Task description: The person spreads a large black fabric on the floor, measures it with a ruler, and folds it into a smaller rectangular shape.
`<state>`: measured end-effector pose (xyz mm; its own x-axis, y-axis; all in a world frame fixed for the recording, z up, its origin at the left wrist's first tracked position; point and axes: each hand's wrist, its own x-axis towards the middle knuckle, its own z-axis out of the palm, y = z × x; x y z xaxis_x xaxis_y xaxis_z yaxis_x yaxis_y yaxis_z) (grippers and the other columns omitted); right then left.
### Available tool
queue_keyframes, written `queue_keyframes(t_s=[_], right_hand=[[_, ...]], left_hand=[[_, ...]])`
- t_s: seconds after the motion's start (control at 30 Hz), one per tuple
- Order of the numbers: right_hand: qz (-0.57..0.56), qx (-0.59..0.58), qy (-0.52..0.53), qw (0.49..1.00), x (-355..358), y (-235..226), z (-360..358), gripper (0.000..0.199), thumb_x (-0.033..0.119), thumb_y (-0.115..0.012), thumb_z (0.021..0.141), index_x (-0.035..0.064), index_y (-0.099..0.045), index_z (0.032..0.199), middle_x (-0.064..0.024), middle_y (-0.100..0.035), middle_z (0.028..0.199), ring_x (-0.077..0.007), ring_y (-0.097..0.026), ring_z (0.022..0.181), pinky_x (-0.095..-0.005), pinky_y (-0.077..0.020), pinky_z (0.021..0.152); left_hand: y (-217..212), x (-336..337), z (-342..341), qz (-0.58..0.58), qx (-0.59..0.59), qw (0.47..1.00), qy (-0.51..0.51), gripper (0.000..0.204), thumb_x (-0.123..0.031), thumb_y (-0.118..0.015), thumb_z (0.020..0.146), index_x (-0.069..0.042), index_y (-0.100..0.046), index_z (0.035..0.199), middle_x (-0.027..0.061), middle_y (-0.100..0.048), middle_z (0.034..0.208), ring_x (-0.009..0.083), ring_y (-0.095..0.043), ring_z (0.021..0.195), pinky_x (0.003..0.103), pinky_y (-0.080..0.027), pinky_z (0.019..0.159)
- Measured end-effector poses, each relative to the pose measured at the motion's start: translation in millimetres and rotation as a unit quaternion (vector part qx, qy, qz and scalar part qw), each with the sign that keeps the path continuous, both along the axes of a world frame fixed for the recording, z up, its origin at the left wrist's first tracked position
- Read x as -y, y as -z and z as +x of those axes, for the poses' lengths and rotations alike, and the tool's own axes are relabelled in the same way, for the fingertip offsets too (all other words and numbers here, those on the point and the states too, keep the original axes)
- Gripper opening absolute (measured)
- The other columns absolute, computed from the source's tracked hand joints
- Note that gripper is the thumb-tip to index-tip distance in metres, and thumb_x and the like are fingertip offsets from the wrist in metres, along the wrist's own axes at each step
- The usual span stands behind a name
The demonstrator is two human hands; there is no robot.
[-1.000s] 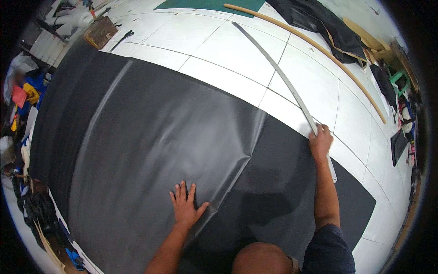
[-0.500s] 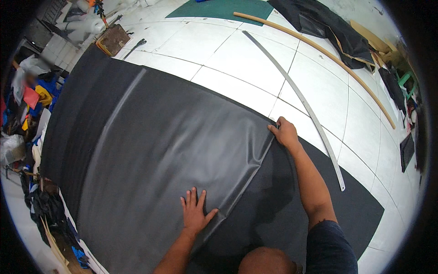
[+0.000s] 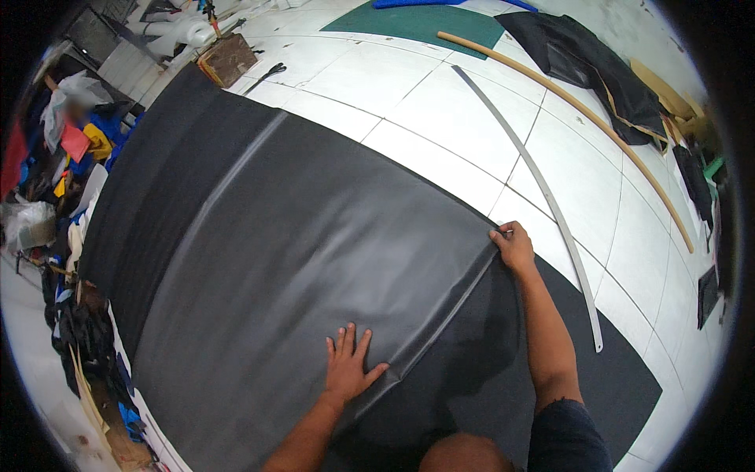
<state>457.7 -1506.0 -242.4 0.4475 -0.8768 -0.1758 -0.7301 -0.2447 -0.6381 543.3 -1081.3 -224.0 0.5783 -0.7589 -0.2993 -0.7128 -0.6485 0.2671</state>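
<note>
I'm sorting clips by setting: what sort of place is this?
Likely a sewing or upholstery workshop: a big black sheet spread on the tiled floor, a long metal ruler beside it, fabric scraps piled along the edge.

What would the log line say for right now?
left hand: flat on black sheet | right hand: pinching sheet's edge | metal strip: on floor beside it

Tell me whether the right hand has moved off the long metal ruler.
Yes. The right hand left the metal ruler and moved left onto the black sheet edge.

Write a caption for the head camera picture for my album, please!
Left hand flat on a black sheet on the floor, right hand pinching its folded edge.
</note>
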Motion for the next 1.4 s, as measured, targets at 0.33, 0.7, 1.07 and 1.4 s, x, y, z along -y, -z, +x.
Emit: queue_keyframes(t_s=[0.33,0.7,1.07,1.4], right_hand=[[0.049,0.054,-0.042,0.996,30.4,27.5,-11.7,0.036,0.034,-0.072,0.079,-0.0004,-0.069,0.089,-0.0116,-0.066,0.076,-0.0220,-0.063,0.071,-0.0338,-0.0479,0.067],[-0.014,0.011,-0.038,0.999,11.8,13.7,-0.8,0.036,0.033,-0.070,0.082,-0.0018,-0.069,0.088,-0.0126,-0.067,0.077,-0.0216,-0.064,0.074,-0.0348,-0.0486,0.070],[0.049,-0.003,-0.056,0.997,35.6,30.2,-6.6,0.041,0.035,-0.072,0.084,-0.0013,-0.069,0.101,-0.0039,-0.062,0.074,-0.0116,-0.051,0.060,-0.0261,-0.0440,0.057],[-0.063,-0.025,-0.112,0.991,103.4,71.8,-7.7,0.048,0.039,-0.070,0.084,-0.0052,-0.069,0.104,-0.0078,-0.065,0.078,-0.0162,-0.055,0.065,-0.0310,-0.0462,0.063]], left_hand=[[5.5,0.7,-2.9,-0.010,0.006,1.000,0.004,0.084,-0.064,-0.058,0.082,-0.016,-0.033,0.147,0.0209,-0.019,0.153,0.0387,-0.015,0.143,0.058,-0.009,0.114],[-2.3,-4.0,-1.6,-0.066,-0.040,0.997,-0.026,0.084,-0.058,-0.068,0.077,-0.013,-0.040,0.142,0.0232,-0.024,0.151,0.0424,-0.018,0.141,0.059,-0.012,0.113],[2.4,-165.9,-134.1,0.035,0.030,0.949,-0.313,0.071,-0.044,-0.057,0.089,-0.005,-0.034,0.144,0.0257,-0.020,0.152,0.0423,-0.016,0.142,0.058,-0.010,0.113],[39.1,-235.1,-164.9,0.036,0.074,0.863,-0.499,0.083,-0.045,-0.058,0.087,-0.002,-0.021,0.149,0.0283,-0.010,0.154,0.0452,-0.009,0.142,0.057,-0.006,0.113]])
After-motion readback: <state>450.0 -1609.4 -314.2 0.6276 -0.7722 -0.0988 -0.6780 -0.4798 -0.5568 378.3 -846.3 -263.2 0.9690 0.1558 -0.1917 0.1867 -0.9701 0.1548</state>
